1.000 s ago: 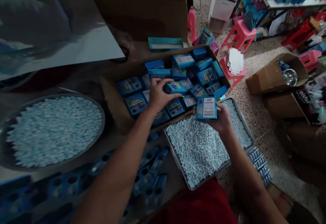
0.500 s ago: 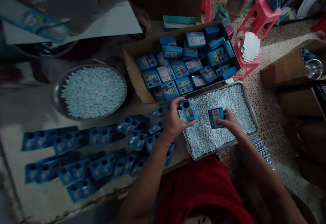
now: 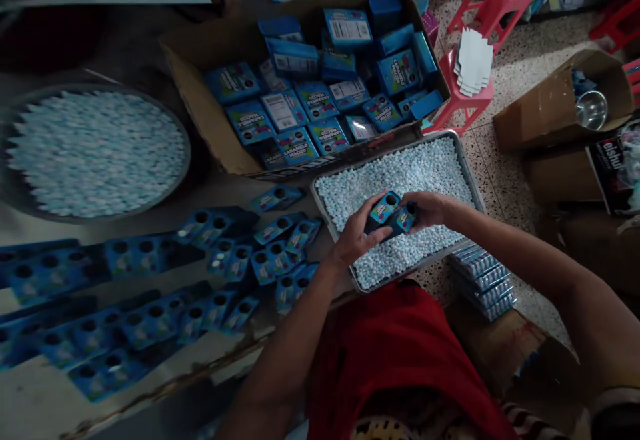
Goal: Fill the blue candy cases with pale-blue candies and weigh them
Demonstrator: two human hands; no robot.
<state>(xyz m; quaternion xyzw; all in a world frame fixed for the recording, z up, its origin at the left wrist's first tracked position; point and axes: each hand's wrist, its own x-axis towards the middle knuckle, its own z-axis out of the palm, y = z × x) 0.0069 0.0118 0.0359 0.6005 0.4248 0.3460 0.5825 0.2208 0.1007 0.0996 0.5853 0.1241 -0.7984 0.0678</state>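
Over a metal tray point(image 3: 320, 193) of pale blue and white candies point(image 3: 425, 167), my two hands have come together. My left hand point(image 3: 357, 230) is closed around a small blue candy box point(image 3: 384, 205) whose top has a round dark hole. My right hand point(image 3: 425, 210) grips a second blue box point(image 3: 406, 217), also with a hole in its top, tilted against the first one. Both boxes are held just above the candies. The fingertips of my right hand are partly hidden behind its box.
Behind the tray stands a cardboard carton point(image 3: 200, 120) full of blue boxes. A round metal bowl point(image 3: 185, 160) of candies sits at left. Rows of holed blue boxes point(image 3: 145, 320) cover the table's front. A pink stool point(image 3: 463, 110) bears white cards; wrapped packs point(image 3: 485, 280) lie right.
My right hand has brought its box leftward against the left one and turned it so its holed top shows. The camera view has shifted, moving the bowl and carton leftward.
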